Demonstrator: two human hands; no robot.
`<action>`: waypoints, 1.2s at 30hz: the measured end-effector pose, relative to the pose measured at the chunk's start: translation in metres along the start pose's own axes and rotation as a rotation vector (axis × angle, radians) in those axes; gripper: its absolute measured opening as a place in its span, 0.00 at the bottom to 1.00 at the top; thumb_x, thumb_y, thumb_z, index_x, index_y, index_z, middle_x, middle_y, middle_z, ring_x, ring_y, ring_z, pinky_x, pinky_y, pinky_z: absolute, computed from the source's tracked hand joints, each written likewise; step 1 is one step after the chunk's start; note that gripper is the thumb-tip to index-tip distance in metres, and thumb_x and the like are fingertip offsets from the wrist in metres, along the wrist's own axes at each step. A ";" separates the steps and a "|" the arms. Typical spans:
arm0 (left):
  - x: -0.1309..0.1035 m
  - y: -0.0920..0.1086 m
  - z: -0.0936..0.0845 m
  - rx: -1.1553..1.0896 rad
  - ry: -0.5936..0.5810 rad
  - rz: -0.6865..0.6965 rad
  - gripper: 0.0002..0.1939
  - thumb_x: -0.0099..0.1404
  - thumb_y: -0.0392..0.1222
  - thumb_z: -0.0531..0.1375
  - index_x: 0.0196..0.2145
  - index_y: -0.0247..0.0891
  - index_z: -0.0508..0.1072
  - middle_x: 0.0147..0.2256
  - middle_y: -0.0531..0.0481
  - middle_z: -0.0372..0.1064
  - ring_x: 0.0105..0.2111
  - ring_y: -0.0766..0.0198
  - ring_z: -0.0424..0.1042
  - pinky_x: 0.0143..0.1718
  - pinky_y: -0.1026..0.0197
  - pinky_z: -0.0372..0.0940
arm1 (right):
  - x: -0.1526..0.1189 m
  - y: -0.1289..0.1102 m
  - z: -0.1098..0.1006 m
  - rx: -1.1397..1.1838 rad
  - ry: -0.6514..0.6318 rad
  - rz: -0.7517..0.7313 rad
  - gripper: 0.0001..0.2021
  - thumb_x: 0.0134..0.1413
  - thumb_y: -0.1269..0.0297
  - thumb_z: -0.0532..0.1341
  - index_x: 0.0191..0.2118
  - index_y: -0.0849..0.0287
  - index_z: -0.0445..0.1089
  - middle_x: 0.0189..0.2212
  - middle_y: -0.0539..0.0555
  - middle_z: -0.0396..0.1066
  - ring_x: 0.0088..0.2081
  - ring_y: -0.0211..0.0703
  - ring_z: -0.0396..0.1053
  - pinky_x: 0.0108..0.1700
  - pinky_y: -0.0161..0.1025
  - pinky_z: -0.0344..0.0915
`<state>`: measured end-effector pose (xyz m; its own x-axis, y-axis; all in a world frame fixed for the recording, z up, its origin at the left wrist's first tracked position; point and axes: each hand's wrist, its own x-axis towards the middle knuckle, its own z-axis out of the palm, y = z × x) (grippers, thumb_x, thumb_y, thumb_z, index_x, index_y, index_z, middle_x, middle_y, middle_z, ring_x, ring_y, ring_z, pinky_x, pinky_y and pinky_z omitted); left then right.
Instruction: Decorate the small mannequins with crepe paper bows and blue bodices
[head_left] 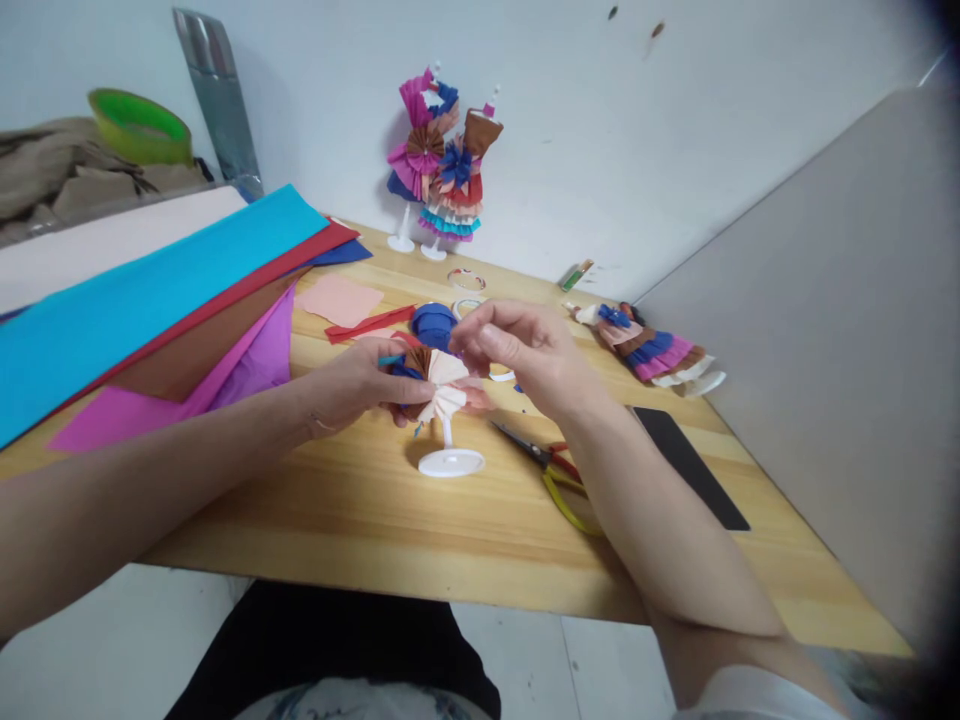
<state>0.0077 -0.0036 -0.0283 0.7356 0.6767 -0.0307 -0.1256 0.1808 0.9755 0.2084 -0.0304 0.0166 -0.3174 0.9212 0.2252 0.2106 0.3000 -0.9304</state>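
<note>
Left hand (367, 385) pinches the pleated paper figure (448, 372) over the desk (337, 520); right hand (525, 350) curled beside it, can't tell if gripping. Looks light, crushable (I'd hold the white stem (448, 432)).

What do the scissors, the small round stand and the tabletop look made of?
Scissors: dark metal blades, probably steel; yellow and red handles, likely plastic.
Stand: glossy white, thin smooth disc, probably plastic.
Tabletop: pale satin wood or wood-look laminate; grain streaks show, but the core can't be told.
</note>
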 end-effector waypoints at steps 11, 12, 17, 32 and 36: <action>0.001 0.001 -0.002 -0.202 0.129 0.059 0.14 0.48 0.42 0.71 0.28 0.32 0.74 0.21 0.53 0.69 0.19 0.72 0.66 0.20 0.70 0.64 | -0.004 0.000 0.011 -0.368 -0.213 0.045 0.14 0.56 0.56 0.60 0.28 0.63 0.71 0.21 0.50 0.68 0.23 0.34 0.60 0.26 0.33 0.53; 0.001 0.001 -0.002 -0.205 0.130 0.066 0.14 0.48 0.42 0.71 0.28 0.32 0.73 0.20 0.53 0.69 0.19 0.72 0.66 0.20 0.70 0.64 | -0.004 0.000 0.012 -0.380 -0.224 0.040 0.14 0.57 0.57 0.60 0.27 0.63 0.71 0.21 0.50 0.67 0.23 0.34 0.60 0.26 0.34 0.53; 0.001 0.000 -0.003 -0.208 0.139 0.085 0.13 0.50 0.43 0.70 0.28 0.33 0.73 0.21 0.53 0.68 0.20 0.71 0.66 0.20 0.69 0.63 | -0.004 -0.004 0.010 -0.473 -0.256 0.000 0.15 0.59 0.58 0.57 0.27 0.63 0.71 0.21 0.49 0.65 0.24 0.34 0.58 0.27 0.34 0.52; 0.002 -0.006 -0.001 -0.211 0.173 0.085 0.15 0.50 0.44 0.71 0.32 0.31 0.76 0.25 0.49 0.73 0.23 0.67 0.71 0.22 0.68 0.64 | -0.006 0.000 0.023 -0.446 -0.121 0.116 0.15 0.51 0.52 0.62 0.28 0.62 0.69 0.23 0.51 0.69 0.24 0.37 0.63 0.26 0.34 0.56; 0.002 -0.010 0.002 -0.211 0.252 0.092 0.16 0.49 0.43 0.71 0.32 0.31 0.75 0.26 0.50 0.72 0.23 0.68 0.71 0.23 0.68 0.65 | -0.005 0.008 0.033 -0.351 -0.038 0.116 0.12 0.50 0.55 0.63 0.31 0.61 0.68 0.25 0.51 0.71 0.26 0.38 0.65 0.26 0.34 0.57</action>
<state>0.0119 -0.0052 -0.0376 0.5303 0.8475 -0.0228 -0.3385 0.2363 0.9108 0.1810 -0.0411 -0.0013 -0.3052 0.9463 0.1068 0.5498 0.2666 -0.7916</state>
